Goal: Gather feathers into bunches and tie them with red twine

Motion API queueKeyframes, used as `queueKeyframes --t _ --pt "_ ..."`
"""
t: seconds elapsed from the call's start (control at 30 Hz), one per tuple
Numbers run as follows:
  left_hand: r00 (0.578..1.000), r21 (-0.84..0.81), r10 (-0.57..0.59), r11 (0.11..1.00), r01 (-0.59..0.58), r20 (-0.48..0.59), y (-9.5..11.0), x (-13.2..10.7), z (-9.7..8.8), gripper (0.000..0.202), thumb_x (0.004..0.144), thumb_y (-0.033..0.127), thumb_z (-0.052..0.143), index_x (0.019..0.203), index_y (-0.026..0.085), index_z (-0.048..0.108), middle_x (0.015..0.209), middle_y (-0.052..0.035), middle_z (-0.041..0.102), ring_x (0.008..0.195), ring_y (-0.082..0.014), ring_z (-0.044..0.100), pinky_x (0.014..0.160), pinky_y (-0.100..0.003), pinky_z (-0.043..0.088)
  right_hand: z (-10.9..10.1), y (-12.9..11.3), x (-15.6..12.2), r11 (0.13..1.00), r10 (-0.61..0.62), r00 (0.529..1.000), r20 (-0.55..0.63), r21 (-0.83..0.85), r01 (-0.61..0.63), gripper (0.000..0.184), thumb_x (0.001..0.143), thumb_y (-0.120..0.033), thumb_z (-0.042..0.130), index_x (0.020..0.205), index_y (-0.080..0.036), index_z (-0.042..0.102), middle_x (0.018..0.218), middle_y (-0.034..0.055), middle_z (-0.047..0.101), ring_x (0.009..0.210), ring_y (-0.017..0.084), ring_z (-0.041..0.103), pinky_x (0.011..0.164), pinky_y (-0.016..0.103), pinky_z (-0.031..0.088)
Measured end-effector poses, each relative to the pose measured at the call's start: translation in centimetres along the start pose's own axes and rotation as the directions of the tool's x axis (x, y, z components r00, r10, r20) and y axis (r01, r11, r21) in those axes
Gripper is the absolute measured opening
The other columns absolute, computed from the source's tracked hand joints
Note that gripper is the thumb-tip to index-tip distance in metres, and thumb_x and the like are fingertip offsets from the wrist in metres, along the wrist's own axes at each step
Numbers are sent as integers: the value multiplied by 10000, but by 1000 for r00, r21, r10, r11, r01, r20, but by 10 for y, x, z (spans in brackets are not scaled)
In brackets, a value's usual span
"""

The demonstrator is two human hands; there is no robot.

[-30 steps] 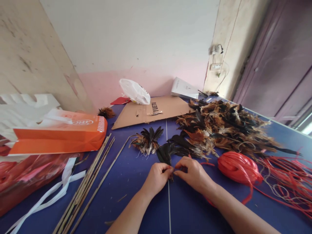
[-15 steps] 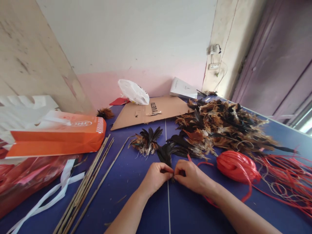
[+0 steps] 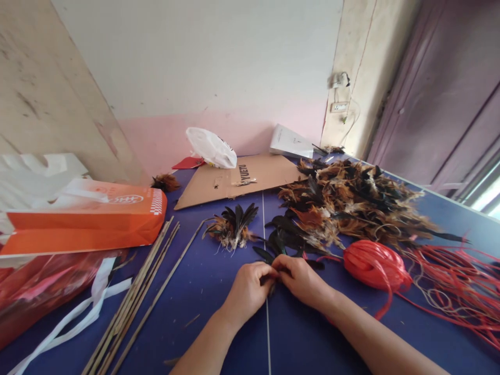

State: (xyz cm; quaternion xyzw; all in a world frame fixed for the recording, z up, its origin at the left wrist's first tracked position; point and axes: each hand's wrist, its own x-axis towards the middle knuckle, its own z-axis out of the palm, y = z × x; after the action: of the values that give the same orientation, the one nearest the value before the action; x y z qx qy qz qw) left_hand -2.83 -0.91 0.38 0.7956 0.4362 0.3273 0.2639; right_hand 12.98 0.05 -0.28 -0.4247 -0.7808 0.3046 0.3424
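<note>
My left hand (image 3: 250, 289) and my right hand (image 3: 301, 280) meet over the white line of the blue table. Both are closed in a pinch around the quill ends of some dark feathers (image 3: 262, 254). The black tips fan out beyond my fingers; the pinched part is mostly hidden. Just past my left hand lies a small tuft of brown and black feathers (image 3: 234, 229), its white quill ends toward me. Beyond my right hand spreads a large heap of brown and black feathers (image 3: 363, 198). A roll of red plastic twine (image 3: 375, 265) sits right of my right hand.
Thin sticks (image 3: 130, 302) lie on the left, near white straps (image 3: 94, 307) and an orange paper bag (image 3: 89, 224). Flattened cardboard (image 3: 269, 169), a white plastic bag (image 3: 211, 148) and a white box (image 3: 291, 140) are at the back. Loose red strands (image 3: 457, 286) tangle at right.
My hands have drawn closer together, fingers now touching over the quill ends. The black feathers in them have tipped lower and spread sideways. The view has shifted slightly.
</note>
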Motion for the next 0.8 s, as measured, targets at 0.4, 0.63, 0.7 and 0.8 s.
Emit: queueKeyframes --t 0.4,0.63,0.7,0.8 --pt "990 395 124 915 -86 -71 2 -5 10 163 812 120 428 789 182 577 764 -32 585 702 -139 556 633 -229 405 -1 2 5 999 5 1000 17 -43 -4 279 701 -73 437 826 -177 664 806 26 663 753 143 587 707 236 426" --pt "981 446 180 885 -130 -72 1 -4 10 165 807 114 428 721 179 553 729 -24 559 707 -142 532 625 -240 403 -2 4 7 996 -15 999 52 -83 19 285 694 -71 450 818 -193 676 785 20 648 735 137 572 685 231 418" --pt "977 429 200 891 -150 -73 1 -4 10 159 808 117 427 765 183 565 742 -26 565 720 -145 531 634 -247 412 -2 6 8 997 -14 999 49 -80 18 271 682 -65 453 788 -184 673 758 18 641 712 131 566 665 223 414" --pt "973 378 221 908 -178 -73 0 -3 11 187 808 122 431 900 197 575 789 -32 583 750 -149 540 668 -258 433 -2 8 9 997 10 999 35 -71 -8 221 675 -74 465 733 -163 659 726 19 631 677 123 556 637 214 408"
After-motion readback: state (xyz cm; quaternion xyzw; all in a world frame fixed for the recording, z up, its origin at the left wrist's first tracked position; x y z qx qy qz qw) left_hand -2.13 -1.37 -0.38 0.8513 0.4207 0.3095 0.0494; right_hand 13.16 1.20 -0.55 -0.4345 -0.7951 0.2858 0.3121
